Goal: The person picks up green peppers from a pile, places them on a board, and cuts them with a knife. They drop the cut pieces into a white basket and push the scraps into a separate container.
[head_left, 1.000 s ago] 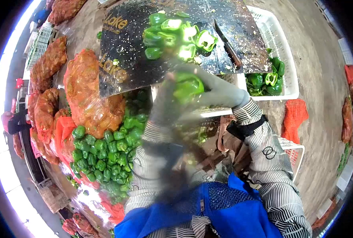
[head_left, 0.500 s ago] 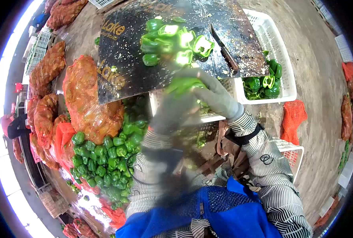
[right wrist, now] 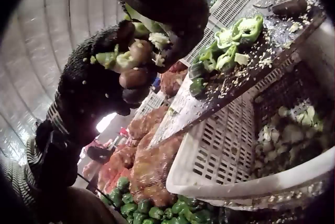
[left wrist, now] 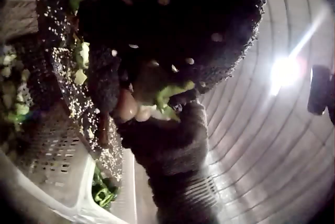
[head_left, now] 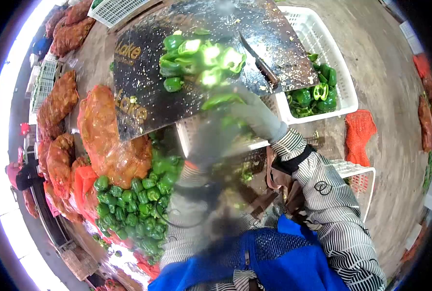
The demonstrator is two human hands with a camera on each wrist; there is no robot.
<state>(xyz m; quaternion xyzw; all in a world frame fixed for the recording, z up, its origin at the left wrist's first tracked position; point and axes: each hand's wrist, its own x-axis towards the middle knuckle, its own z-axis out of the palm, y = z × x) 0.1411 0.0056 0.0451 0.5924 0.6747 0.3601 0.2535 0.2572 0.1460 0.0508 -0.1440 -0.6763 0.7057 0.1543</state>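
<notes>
The left hand (head_left: 211,138) and right hand (head_left: 258,116) hold a green pepper (head_left: 220,101) between them, near cut peppers (head_left: 232,60) and a knife (head_left: 259,62) on the dark surface (head_left: 150,94).

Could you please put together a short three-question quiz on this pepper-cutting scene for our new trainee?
1. True or false: the dark-bladed knife with a brown handle lies on the black, seed-strewn board.
2. In the head view, the white slotted plastic crate at the board's right holds: a) onions; b) glossy green bell peppers; c) carrots.
3. What are the person's grey-gloved left grip and right grip holding together?

Key: 1. True. 2. b. 3. A light-green bell pepper; blur hides whether it is whole.
</notes>
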